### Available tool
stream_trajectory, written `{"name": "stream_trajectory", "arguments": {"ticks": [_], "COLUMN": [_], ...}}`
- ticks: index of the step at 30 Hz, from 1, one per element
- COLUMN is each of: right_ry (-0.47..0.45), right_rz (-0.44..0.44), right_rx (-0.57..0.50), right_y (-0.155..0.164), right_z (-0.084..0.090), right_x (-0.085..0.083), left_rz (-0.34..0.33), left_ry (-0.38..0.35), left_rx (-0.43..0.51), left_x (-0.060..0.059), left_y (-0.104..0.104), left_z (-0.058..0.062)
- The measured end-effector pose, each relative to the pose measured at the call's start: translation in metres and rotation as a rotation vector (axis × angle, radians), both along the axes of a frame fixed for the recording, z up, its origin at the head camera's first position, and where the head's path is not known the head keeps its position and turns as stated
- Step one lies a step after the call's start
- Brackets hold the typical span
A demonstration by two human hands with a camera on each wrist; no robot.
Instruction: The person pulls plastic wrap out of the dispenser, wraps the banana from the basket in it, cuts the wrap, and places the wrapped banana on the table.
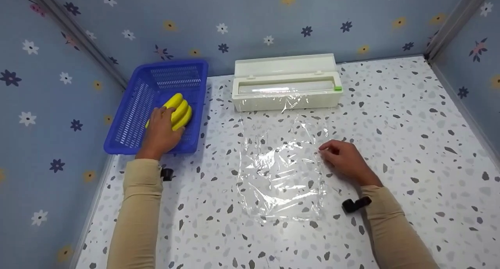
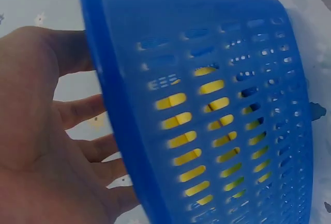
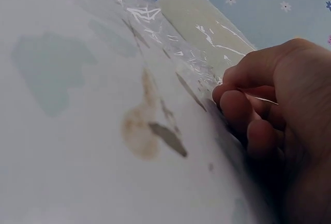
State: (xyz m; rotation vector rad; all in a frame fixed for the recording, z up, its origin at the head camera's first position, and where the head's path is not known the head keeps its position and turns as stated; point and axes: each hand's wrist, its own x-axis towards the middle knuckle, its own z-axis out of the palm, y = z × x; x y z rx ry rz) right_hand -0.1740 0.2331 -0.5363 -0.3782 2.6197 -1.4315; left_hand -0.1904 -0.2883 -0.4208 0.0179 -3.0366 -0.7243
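A bunch of yellow bananas (image 1: 180, 112) lies in the blue basket (image 1: 201, 105) at the left. My left hand (image 1: 159, 130) reaches over the basket's near rim, its spread fingers over the bananas. In the left wrist view the fingers pass behind the rim, which hides their tips, and yellow shows through the slots. Clear plastic wrap (image 1: 279, 175) runs from a white dispenser box (image 1: 287, 104) toward me across the table. At the wrap's right edge, my right hand (image 1: 345, 159) pinches the film between thumb and forefinger, the other fingers curled.
The dispenser's lid (image 1: 285, 66) stands raised, showing the film roll (image 1: 287, 88) inside. A green tab (image 1: 338, 88) sits at its right end. Flower-patterned walls (image 1: 250, 27) border the speckled table (image 1: 410, 144) at the back and both sides.
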Motion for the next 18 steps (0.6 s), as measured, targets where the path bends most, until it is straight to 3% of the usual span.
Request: {"name": "stream_trajectory", "arguments": {"ticks": [6,13,18], "right_ry": [-0.018,-0.048,-0.059], "right_rz": [0.002,-0.015,-0.017], "right_rx": [-0.005,-0.013,-0.012], "right_y": [0.000,0.001,0.001], "right_z": [0.000,0.001,0.002], "right_x": [-0.001,0.001,0.001], "left_rz": [-0.003,-0.023,0.007], "left_ry": [0.067,-0.052,-0.044], "left_rx": [0.056,0.138,0.141], "left_x": [-0.010,-0.012,-0.015], "left_y": [-0.012,-0.019,-0.019], "left_z": [-0.005,-0.015,-0.020]}}
